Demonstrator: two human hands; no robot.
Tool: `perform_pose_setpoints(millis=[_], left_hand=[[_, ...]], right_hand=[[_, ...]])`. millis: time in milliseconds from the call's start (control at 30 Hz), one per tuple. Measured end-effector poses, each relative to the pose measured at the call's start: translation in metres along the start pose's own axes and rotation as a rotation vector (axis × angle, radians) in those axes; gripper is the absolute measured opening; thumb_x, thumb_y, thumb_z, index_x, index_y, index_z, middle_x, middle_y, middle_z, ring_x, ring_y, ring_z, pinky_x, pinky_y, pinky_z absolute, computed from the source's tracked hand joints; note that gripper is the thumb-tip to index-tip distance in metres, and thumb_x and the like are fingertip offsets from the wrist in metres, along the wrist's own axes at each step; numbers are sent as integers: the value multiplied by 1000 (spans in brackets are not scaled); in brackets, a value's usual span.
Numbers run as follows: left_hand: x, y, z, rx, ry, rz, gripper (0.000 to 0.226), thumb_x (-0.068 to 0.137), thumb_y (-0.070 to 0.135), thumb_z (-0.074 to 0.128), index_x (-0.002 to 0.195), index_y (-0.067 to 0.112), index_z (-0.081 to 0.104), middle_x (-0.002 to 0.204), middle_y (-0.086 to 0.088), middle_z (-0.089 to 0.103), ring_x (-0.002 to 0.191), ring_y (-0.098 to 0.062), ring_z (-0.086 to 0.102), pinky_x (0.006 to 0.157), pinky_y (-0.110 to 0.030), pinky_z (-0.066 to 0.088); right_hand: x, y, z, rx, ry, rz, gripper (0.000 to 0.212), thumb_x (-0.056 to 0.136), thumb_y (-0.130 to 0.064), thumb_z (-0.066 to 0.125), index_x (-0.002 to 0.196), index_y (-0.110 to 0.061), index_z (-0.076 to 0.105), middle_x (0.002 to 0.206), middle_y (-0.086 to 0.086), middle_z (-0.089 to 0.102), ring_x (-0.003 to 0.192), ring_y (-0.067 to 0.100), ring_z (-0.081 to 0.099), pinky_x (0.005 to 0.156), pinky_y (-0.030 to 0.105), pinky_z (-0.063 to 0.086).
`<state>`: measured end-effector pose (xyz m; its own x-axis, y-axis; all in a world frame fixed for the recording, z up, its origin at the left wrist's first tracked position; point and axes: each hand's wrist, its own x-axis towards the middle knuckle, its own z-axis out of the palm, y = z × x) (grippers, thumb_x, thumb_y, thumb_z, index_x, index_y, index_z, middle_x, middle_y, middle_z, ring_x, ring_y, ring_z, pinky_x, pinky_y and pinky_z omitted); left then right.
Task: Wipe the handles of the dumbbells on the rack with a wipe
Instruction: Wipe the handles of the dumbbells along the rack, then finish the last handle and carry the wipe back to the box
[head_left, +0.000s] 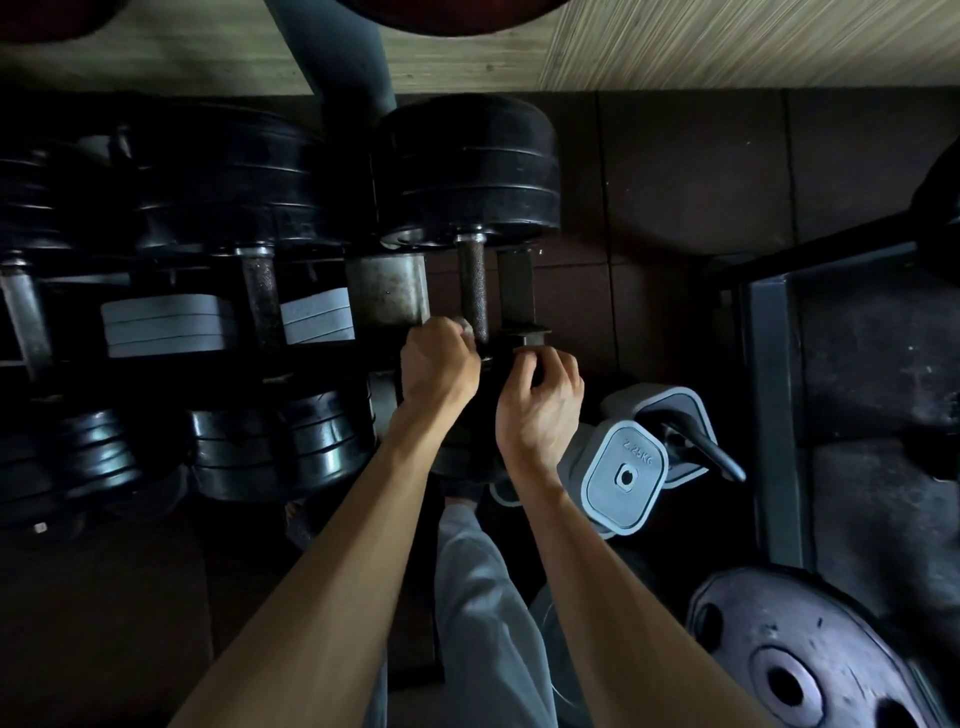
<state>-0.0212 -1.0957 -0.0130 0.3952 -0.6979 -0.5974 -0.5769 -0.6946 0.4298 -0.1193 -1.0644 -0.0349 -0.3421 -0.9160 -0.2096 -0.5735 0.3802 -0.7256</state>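
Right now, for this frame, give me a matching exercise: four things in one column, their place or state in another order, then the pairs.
Things:
1. left hand
2. right hand
3. grey weight marked 2.25 KG
4. dumbbell handle

Places or states:
A. rests low on the right, near the right wrist
B. holds the white wipe against the handle's near end
C. knurled bar leading up to black plates
D. fingers curled at the dumbbell's near end, right of the handle

Pairs: 1-B, 2-D, 3-A, 4-C
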Motion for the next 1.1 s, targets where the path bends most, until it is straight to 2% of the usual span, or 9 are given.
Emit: perform_pose_setpoints(millis=[267,433,533,633,733,833,933,1000,1100], left_hand=[[-15,-25,-19,43,-75,223,28,98,39,55,113,21,71,97,-16,73,91,-35,69,78,-43,56],[-34,-35,-34,17,-106,354,21,95,33,60,112,26,71,96,-8,75,87,-28,71,74,-43,57],[-46,-36,-47,-58,-116,407,23,93,33,64,113,25,72,100,-2,76,93,-17,71,80,-39,57],[-57,-36,-60,-207,-115,372,19,93,23,66,110,19,74,98,3,76,91,-9,71,84,-37,56],[-74,-33,-75,-297,-93,346,17,91,21,69,106,16,74,96,3,76,87,-4,71,82,-24,57],[-95,-25,-87,-280,-49,357,18,90,21,70,106,13,74,94,2,76,84,-3,70,76,-12,52],[-114,-20,-93,-229,31,432,15,90,22,70,103,14,74,91,2,75,82,-9,71,77,-27,57],[-127,-20,-96,-224,66,522,13,89,20,71,100,14,74,90,3,73,81,-10,69,75,-33,57],[-143,-24,-106,-237,21,632,15,90,18,71,101,8,74,93,3,68,83,-8,66,75,-22,55]], right_hand=[[1,-1,0,-18,-57,51,39,86,-34,40,84,-10,71,97,3,66,97,25,56,96,49,46],[9,1,-18,-34,-377,-83,50,88,-31,58,138,-24,59,136,2,61,134,20,48,120,47,29],[13,-11,-39,-80,-590,-206,48,90,-36,60,137,-34,59,146,1,55,146,16,35,124,50,20],[12,-34,-66,14,-649,-257,21,91,-16,72,110,-10,74,118,-7,65,115,-10,49,113,37,37],[4,-51,-84,21,-632,-182,15,90,-19,73,100,-8,74,100,-9,70,89,-5,59,81,17,49],[-15,-65,-93,93,-585,-29,4,92,-14,70,92,-11,73,79,-4,72,70,4,66,68,28,58],[-45,-80,-102,322,-480,134,16,95,-5,64,91,-19,71,84,9,75,77,21,74,74,43,63],[-64,-89,-109,498,-425,239,16,97,-3,59,98,-11,73,91,17,75,87,28,75,80,41,62],[-93,-106,-127,668,-428,359,17,99,-11,59,107,-1,71,98,17,76,98,27,74,86,32,59]])
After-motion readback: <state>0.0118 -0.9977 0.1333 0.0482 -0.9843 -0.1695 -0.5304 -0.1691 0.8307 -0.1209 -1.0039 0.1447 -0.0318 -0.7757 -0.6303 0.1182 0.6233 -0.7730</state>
